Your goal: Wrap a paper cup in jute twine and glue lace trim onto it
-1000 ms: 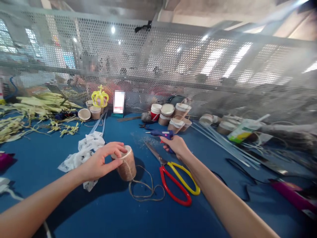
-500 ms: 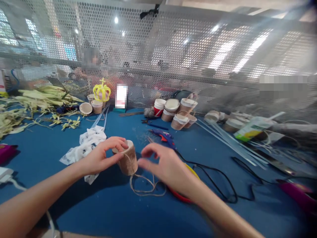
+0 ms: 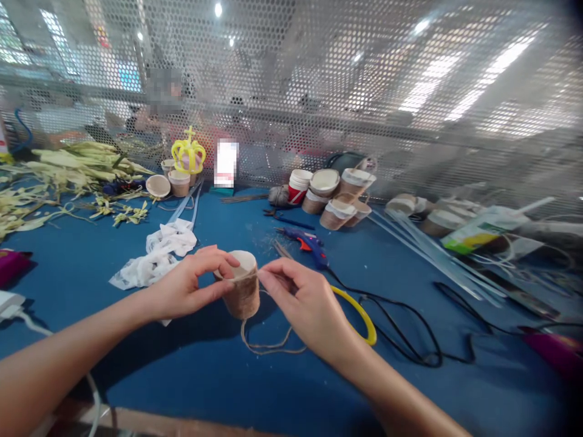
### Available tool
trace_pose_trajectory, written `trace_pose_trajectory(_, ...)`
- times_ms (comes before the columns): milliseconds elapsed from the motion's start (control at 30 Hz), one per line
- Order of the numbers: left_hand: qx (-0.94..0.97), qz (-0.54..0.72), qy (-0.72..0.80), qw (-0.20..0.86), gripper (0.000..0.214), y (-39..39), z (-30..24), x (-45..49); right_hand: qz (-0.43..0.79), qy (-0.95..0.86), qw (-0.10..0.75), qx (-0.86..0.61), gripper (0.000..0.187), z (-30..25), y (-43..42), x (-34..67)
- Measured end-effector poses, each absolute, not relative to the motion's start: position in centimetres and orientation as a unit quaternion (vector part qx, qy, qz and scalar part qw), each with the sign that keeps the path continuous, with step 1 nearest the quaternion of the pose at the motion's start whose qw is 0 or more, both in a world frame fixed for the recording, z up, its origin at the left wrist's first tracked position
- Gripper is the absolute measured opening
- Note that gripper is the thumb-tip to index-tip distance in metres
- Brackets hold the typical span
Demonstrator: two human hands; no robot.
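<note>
**Brown cup [image 3: 245, 297] held between two hands, string [image 3: 274, 351] at its rim**

The left hand [image 3: 192, 283] grips the cup's near rim, fingers over the edge and thumb outside, probably so that it cannot slide or turn. The right hand [image 3: 304, 298] is apart from the left, its thumb and forefinger seemingly pinched on the string, perhaps to keep it snug along the rim. The cup appears to rest on the table [image 3: 200, 382], loose string looping below. Its pale inside shows; its bottom is hidden.

Just beyond the right hand lies a glue gun [image 3: 314, 246], nozzle turned away from the fingers, likely for safety. Farther beyond it, clustered cups [image 3: 337, 216] lean together, their contents too small to tell. Beyond the left hand, a tipped cup [image 3: 158, 186] shows its pale inside.
</note>
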State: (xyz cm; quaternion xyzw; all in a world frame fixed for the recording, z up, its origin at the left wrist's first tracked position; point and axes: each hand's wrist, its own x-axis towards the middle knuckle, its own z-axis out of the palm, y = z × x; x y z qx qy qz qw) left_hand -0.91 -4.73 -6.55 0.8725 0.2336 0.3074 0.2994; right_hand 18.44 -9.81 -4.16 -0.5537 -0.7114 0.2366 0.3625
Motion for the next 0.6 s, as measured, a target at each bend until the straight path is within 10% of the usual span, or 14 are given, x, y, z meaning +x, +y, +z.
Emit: trace_pose_trajectory(600,0.806,0.273,0.219,0.477,0.01,-4.85,-6.35,-1.24,0.315,-0.669,0.355,-0.572,0.018,-4.48,-9.92,19.22)
